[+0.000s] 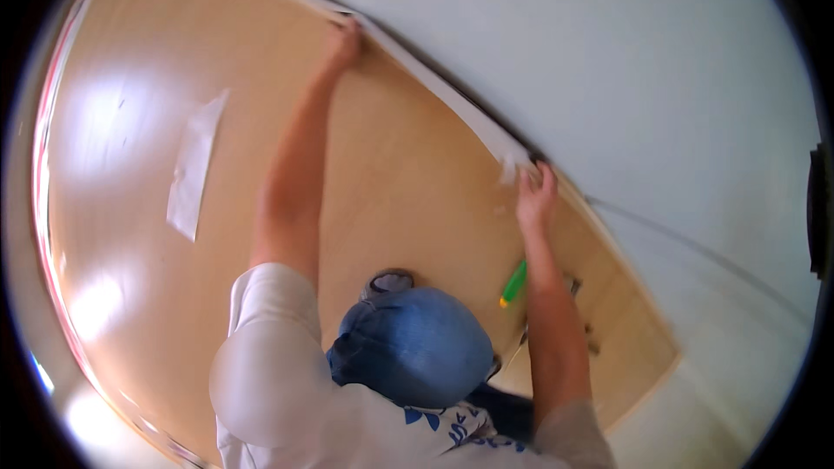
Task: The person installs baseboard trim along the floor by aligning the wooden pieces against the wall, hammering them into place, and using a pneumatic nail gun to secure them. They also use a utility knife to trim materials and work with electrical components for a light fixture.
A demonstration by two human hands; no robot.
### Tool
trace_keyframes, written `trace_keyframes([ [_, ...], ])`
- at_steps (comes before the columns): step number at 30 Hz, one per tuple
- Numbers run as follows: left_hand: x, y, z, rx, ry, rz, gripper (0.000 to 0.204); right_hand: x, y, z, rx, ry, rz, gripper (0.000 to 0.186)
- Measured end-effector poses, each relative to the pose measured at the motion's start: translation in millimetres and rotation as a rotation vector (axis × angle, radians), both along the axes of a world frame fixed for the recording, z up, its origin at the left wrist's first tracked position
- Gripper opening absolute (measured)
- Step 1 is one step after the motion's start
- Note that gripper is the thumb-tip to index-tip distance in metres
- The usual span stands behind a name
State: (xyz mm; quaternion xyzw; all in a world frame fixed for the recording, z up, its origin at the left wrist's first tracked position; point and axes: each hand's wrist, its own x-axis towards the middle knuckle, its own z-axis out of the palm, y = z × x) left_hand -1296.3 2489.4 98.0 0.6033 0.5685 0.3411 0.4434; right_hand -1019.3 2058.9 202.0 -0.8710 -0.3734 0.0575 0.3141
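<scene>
A large light-brown wood-look panel lies beneath me, and my jeans-clad knee and shoe rest on it. Along its far right edge runs a white strip, with a crumpled end near my right hand. At the strip's far end, my left hand has its fingers bent over the panel edge; they are slightly blurred and seem closed on the strip. My right hand pinches the strip's nearer end, beside a small dark thing I cannot make out. A green-handled tool with a yellow tip lies left of my right forearm.
A separate white sheet-like piece lies on the panel to the left. Small metal items sit right of my right forearm, partly hidden. A pale grey floor borders the panel, with a thin dark line across it.
</scene>
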Motion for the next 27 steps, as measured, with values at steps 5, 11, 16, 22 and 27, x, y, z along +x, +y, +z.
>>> trace_keyframes([
  [5,5.8,26.0,-2.2,-0.051,-0.003,0.054,0.06,3.8,-11.6,-20.2,0.312,0.445,-0.447,0.037],
  [11,32.9,-20.3,7.0,-0.261,0.028,0.03,0.073,0.7,-28.9,-26.6,0.392,0.604,-0.592,0.031],
  [16,-43.9,56.5,27.4,-0.092,0.107,0.13,0.082,-34.3,34.7,-26.3,0.471,0.682,-0.454,0.031],
  [22,12.6,15.9,36.1,-0.191,0.15,0.09,0.08,-17.0,24.2,-63.6,0.477,0.678,-0.61,0.032],
  [27,6.1,6.4,50.5,-0.206,-0.024,0.1,0.069,-24.3,10.3,-64.4,0.521,0.728,-0.597,0.035],
])
